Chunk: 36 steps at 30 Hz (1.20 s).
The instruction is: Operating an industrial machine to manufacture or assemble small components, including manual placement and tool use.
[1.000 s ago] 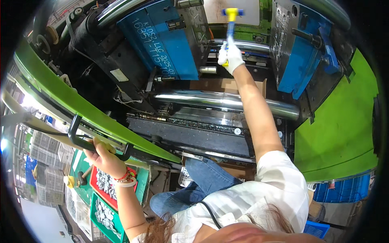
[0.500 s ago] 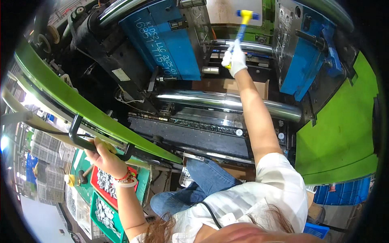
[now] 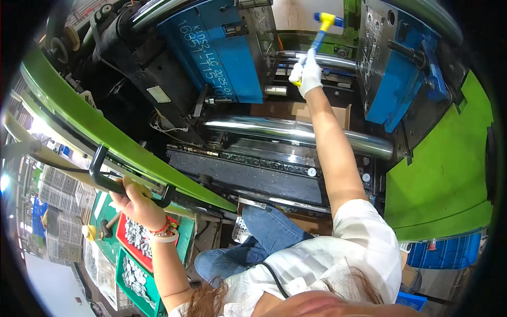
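My right hand, in a white glove, is closed round the handle of a mallet. The mallet has a yellow and blue head, held up between the two blue mold halves of a machine. The left mold half and the right mold half stand apart, and the mallet touches neither. My bare left hand, with bracelets at the wrist, grips the black handle on the green machine door.
Polished metal tie bars cross below my right forearm. At lower left, a red tray and a green tray hold grey metal parts; a hammer lies beside them. A green panel and a blue crate are at right.
The mallet and my right hand have shifted very slightly, the mallet's head a little to the right. My left hand stays on the door handle.
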Each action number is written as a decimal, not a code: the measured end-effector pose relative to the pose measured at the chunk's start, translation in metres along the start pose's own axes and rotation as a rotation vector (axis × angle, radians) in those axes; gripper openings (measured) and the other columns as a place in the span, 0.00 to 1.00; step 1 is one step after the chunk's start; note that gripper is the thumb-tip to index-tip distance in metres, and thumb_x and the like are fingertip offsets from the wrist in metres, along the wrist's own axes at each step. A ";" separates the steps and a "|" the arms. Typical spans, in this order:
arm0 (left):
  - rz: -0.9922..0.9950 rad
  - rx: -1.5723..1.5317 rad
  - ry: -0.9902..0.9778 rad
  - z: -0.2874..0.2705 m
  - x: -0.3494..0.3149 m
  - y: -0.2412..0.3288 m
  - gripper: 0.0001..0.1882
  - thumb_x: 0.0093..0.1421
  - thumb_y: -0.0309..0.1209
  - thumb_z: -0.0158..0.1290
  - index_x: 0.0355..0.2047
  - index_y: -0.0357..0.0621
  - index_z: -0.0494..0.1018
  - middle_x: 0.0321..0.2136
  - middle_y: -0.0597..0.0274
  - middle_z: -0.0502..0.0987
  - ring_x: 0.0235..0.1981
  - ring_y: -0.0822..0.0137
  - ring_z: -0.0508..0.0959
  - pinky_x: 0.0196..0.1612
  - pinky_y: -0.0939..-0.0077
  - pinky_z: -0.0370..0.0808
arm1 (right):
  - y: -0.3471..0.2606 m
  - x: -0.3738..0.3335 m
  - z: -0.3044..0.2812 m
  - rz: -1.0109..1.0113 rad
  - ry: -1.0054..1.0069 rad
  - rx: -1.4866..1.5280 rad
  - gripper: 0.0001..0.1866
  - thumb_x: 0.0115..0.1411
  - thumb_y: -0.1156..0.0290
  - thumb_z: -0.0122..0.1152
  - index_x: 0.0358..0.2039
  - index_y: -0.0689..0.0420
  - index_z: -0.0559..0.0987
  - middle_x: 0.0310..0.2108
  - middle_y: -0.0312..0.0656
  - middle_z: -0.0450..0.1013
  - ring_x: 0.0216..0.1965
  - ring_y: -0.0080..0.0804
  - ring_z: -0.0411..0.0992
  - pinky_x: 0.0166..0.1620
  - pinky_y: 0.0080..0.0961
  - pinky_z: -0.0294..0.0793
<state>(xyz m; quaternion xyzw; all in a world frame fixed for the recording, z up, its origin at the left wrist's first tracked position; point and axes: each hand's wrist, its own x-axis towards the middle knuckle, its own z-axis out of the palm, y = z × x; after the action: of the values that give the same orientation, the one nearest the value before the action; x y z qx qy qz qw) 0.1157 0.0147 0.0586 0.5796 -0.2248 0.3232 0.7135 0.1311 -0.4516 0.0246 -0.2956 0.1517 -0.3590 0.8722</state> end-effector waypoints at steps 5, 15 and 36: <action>-0.017 0.027 0.073 0.003 -0.001 -0.001 0.06 0.62 0.25 0.44 0.39 0.40 0.66 0.20 0.71 0.65 0.15 0.82 0.59 0.17 0.87 0.55 | 0.032 -0.006 0.036 0.126 -0.002 -0.118 0.27 0.62 0.38 0.42 0.18 0.47 0.61 0.07 0.31 0.50 0.06 0.26 0.49 0.11 0.26 0.48; -0.044 0.044 0.054 -0.001 -0.001 0.004 0.07 0.63 0.26 0.43 0.40 0.39 0.67 0.21 0.72 0.64 0.18 0.82 0.61 0.20 0.86 0.57 | 0.006 -0.056 -0.018 -0.057 -0.164 0.054 0.29 0.61 0.35 0.41 0.15 0.45 0.61 0.08 0.27 0.48 0.07 0.21 0.46 0.13 0.21 0.43; -0.035 0.012 0.076 0.008 -0.001 0.009 0.02 0.63 0.25 0.45 0.36 0.42 0.65 0.19 0.73 0.63 0.16 0.84 0.60 0.18 0.88 0.56 | 0.070 -0.087 0.015 0.107 -0.049 0.016 0.28 0.59 0.37 0.46 0.16 0.47 0.64 0.08 0.32 0.55 0.07 0.28 0.54 0.13 0.28 0.52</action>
<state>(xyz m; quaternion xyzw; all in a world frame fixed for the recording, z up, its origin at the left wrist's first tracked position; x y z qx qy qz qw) 0.1084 0.0078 0.0659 0.5750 -0.1857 0.3337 0.7236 0.1153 -0.3436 -0.0033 -0.2886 0.1431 -0.3057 0.8960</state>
